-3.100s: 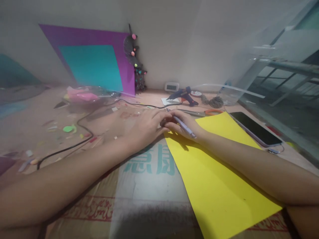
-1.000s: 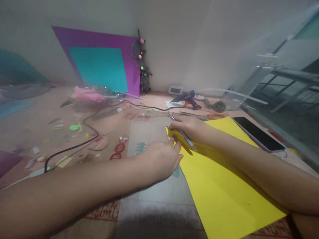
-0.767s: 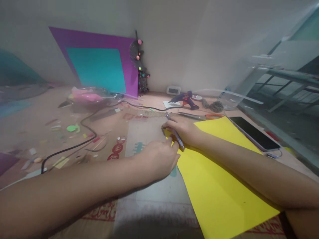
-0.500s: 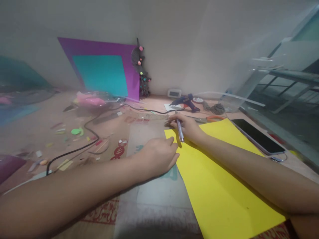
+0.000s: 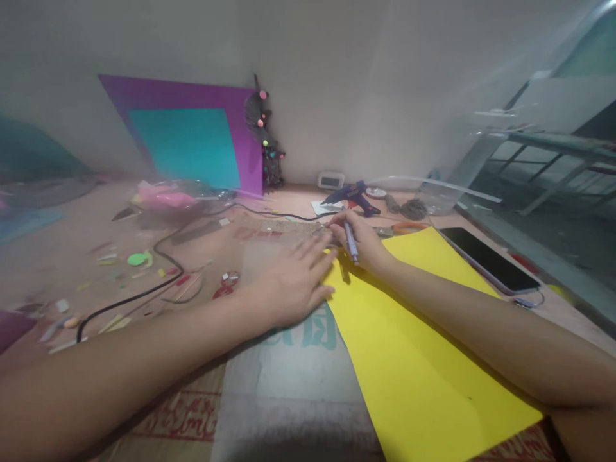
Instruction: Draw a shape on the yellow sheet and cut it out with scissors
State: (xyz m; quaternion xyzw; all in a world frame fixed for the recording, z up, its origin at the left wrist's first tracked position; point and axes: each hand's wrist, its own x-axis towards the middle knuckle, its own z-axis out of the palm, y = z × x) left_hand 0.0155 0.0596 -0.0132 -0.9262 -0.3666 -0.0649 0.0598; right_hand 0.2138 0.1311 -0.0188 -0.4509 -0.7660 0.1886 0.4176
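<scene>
A pen point(image 5: 351, 244) with a pale purple barrel is gripped in my right hand point(image 5: 364, 242), above the far left part of a yellow sheet of paper point(image 5: 409, 359). The pen's tip is hard to make out. My left hand point(image 5: 298, 282) lies with its fingers stretched out at the sheet's left edge, slightly blurred. Beneath it spreads a translucent plastic sheet point(image 5: 298, 378) with blue-green lettering. My right forearm crosses over the yellow paper.
Behind my hands lie a blue glue gun point(image 5: 353, 196), orange-handled scissors point(image 5: 409, 227) and a small white digital display point(image 5: 331, 180). A phone point(image 5: 488, 258) rests at right. Leftward are a black cord point(image 5: 129, 299), scattered scraps and a purple board point(image 5: 183, 91) against the wall.
My left hand has gone from curled to stretched out, its fingers reaching farther from me. My right hand keeps the pen. The whole view has shifted slightly.
</scene>
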